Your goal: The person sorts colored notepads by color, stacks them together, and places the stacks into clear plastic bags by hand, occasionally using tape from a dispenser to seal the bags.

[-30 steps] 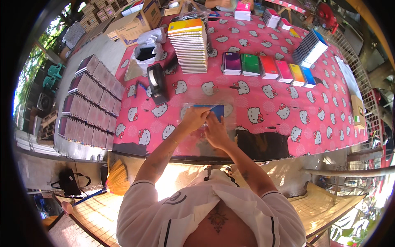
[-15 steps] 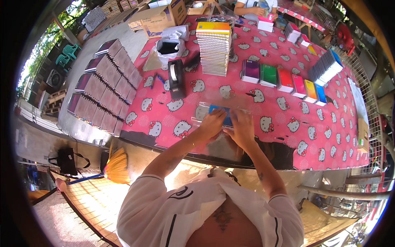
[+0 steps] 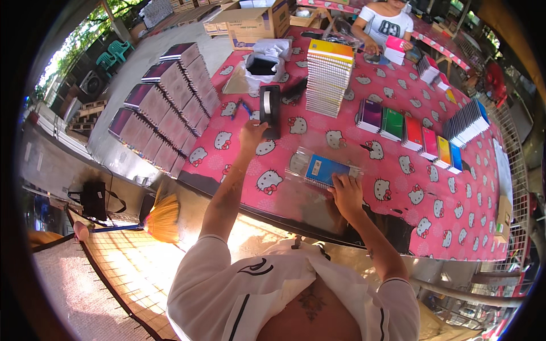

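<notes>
Half open, the right hand (image 3: 347, 196) rests its fingers on the near right part of the blue notebook (image 3: 323, 169), which lies in a clear sleeve (image 3: 296, 163) on the pink cloth (image 3: 242, 190). Farther out, the left hand (image 3: 252, 136) has bent fingers at the near end of the tape dispenser (image 3: 273, 116); I cannot tell whether they pinch anything. Beyond stands a yellow-topped stack (image 3: 329, 85); past it, a co-worker (image 3: 382, 25) holds a pink notebook (image 3: 395, 50).

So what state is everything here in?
Blue notebook: closed, flat, right hand on it
Clear plastic: spread past the notebook's edges
Tape dispenser: standing, left hand at its near end
Yellow-topped notebook stack: upright
White bag: crumpled
Cardboard box: open
</notes>
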Available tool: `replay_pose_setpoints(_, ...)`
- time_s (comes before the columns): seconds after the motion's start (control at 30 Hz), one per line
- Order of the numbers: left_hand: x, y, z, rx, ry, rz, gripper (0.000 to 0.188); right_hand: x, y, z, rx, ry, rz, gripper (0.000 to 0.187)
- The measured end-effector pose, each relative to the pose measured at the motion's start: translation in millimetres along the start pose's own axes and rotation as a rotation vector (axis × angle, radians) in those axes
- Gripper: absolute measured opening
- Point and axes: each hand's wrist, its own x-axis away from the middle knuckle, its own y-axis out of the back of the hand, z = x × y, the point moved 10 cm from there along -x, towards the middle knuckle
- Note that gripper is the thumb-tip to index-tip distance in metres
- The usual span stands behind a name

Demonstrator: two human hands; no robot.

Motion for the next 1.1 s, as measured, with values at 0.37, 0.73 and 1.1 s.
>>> replay_pose_setpoints(0.37,24.6,-38.7,63.9,0.591,0.296,-0.005,0.013,2.6,5.6,-8.4,-0.08,0.005,-0.069,0.042)
replay_pose_setpoints(0.73,152.6,-133.7,-78.8,-0.247,-0.227,0.565,0.03,4.0,6.5,-16.1,-0.132,0.087,-0.143,0.039)
replay_pose_setpoints(1.1,185.2,-165.5,-56.5,-1.005,-0.331,0.403,0.05,0.0,22.0,-24.1,-0.211,0.058,-0.045,0.057)
